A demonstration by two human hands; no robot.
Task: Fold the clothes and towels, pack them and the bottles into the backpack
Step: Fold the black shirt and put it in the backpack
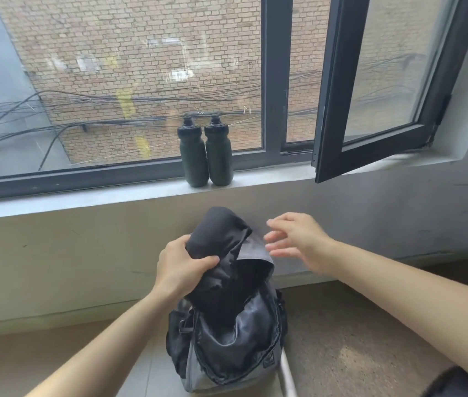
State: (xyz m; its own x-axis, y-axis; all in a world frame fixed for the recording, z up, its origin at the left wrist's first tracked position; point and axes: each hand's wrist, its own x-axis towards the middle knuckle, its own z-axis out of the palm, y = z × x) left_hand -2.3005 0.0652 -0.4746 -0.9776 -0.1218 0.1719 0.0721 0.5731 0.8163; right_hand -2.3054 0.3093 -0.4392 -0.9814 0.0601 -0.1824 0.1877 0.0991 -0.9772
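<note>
Clenched in the left hand (182, 263): a black, soft, rolled fabric bundle (218, 233), thumb across its front, fingers wrapped behind. Held right at the mouth of the black-and-grey nylon backpack (227, 362), lower end down inside, upper end poking above. Pack upright on the floor against the wall below the window, main compartment gaping toward the camera.

Released and spread on the right hand (298, 239): fingers holding nothing, tips just beside the grey fabric flap (253, 250) at the bundle's right edge, contact not clear.

Up on the grey concrete windowsill (84, 200): 2 dark green plastic squeeze bottles (193, 156), upright, side by side and touching, black caps on. Not yet packed.

Key relation: long axis of the bundle roughly vertical, in line with the pack opening directly below the left fingers. Likely a straight push down.

For the bottles: right hand free and nearer, sill above and beyond its fingertips, slightly to the left. Long axes vertical, so probably a side wrap from the front.

Judged stage: stuffing cloth, bottles to follow. Cannot tell whether the bundle is a garment or a towel.
</note>
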